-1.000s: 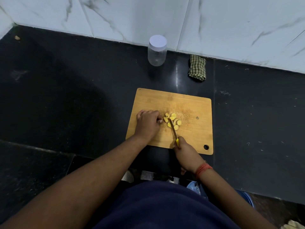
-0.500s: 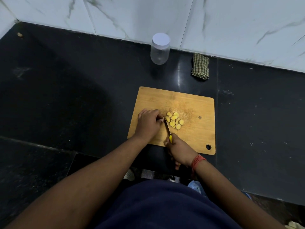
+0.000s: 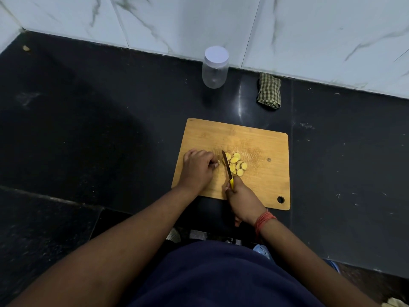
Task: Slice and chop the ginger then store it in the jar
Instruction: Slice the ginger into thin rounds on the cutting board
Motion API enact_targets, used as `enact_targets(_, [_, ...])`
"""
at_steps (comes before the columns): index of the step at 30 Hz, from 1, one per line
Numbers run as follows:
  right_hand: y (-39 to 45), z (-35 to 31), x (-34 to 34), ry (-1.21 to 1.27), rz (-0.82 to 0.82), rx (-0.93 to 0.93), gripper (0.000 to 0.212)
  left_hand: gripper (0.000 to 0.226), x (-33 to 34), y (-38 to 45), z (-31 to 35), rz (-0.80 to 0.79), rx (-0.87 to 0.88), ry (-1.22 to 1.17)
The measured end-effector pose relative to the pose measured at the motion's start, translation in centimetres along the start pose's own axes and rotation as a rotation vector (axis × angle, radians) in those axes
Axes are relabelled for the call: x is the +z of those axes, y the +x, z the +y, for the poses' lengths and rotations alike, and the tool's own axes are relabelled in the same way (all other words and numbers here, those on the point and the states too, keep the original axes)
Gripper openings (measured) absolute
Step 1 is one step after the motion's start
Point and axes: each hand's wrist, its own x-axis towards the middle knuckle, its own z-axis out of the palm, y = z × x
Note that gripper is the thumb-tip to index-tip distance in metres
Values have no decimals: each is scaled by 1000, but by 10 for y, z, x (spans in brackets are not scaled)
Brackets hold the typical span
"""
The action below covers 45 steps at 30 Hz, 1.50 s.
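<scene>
Several yellow ginger slices (image 3: 236, 163) lie in a small heap on the wooden cutting board (image 3: 261, 138). My right hand (image 3: 242, 197) grips the yellow handle of a small knife (image 3: 226, 166), whose blade lies just left of the slices. My left hand (image 3: 198, 168) rests on the board with curled fingers that pinch a small end piece of ginger (image 3: 218, 162), mostly hidden. A clear plastic jar (image 3: 215, 68) with a white lid on stands upright behind the board, near the wall.
A folded green checked cloth (image 3: 269, 91) lies to the right of the jar on the black stone counter (image 3: 99, 120). White marble tiles form the back wall. The counter's front edge runs just below the board.
The knife blade has swung from lying across the slices to their left side, close to my left fingers. My left hand has stayed in place.
</scene>
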Motion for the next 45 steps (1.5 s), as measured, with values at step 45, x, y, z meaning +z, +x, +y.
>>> enact_targets(45, [23,-37,-5,-82,-122,114,46,13,-2,2,5,-4,-41,-5])
